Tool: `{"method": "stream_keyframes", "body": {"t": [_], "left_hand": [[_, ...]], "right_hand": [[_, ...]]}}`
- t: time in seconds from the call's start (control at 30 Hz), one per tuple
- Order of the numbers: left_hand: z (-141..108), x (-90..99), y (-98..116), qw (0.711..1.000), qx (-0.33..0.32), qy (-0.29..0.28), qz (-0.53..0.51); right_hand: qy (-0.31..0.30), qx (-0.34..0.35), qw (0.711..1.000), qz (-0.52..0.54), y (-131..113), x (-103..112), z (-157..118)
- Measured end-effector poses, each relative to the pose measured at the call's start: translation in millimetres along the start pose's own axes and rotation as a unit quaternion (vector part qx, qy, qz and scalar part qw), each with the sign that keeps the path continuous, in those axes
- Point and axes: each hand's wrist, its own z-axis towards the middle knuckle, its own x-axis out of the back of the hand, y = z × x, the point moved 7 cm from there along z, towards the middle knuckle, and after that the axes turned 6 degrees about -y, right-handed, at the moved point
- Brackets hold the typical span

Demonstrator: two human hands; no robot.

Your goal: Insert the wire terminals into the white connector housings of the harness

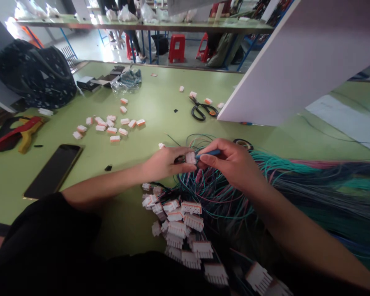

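Observation:
Between the thumb and fingers of my left hand (163,164) is a small white connector housing (190,158). My right hand (231,160) is closed around a slim blue-handled tool (210,153), whose front end meets the connector; its tip is too small to make out. Thin green, pink and dark wires (222,193) spread below and behind both hands. Nearer my body lies a pile of white connectors (177,228) with orange strips, some joined to the wires. Several loose white-and-orange connectors (112,130) are scattered on the table left of my left hand.
Black-handled scissors (199,112) and a roll of tape (243,144) lie beyond my hands. A phone (54,170), a red-and-yellow tool (24,130) and a dark patterned bag (37,74) are at left. A white panel (283,65) rises at right. People stand behind the far table (160,25).

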Motion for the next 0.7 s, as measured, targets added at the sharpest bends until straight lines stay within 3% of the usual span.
{"method": "stream_keyframes", "body": {"t": [0.13,0.37,0.7], "left_hand": [[1.5,-5.3,-8.4,0.999,0.006,-0.009,0.051],[-4.1,-10.2,0.4,0.991,-0.053,-0.016,0.12],[-16.4,-18.9,3.0,0.967,-0.084,0.012,0.24]], "right_hand": [[-0.036,-0.019,0.998,0.046,7.3,-6.3,3.5],[-0.117,0.045,0.978,-0.169,-7.2,-17.0,-0.2],[-0.11,0.1,0.956,-0.253,-14.7,-28.6,-8.3]]}}
